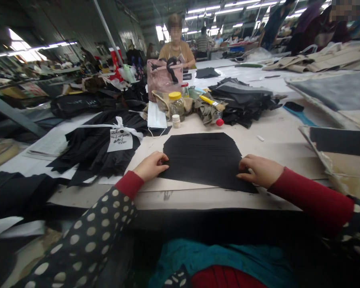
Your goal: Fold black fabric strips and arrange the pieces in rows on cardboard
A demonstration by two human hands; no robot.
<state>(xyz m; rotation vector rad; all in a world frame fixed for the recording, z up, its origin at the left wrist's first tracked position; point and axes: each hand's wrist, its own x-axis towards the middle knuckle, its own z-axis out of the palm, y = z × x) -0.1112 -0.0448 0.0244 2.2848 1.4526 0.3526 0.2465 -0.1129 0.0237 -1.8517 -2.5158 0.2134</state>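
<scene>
Though the left hand [150, 165] and right hand [260, 170], narrowly curled, touch the mid-frame black stack [202, 160], whether they grip is unclear.

The black stack [202, 164] looks to me like matt cloth, finely ridged along its layered edges, while the pale tabletop [283, 158] seems smooth and dull, the jar [176, 107] clear and glossy, the tag [120, 143] matt paper.

Both hands [150, 165] [261, 171] touch opposite sides of stacked black pieces [202, 160].
</scene>
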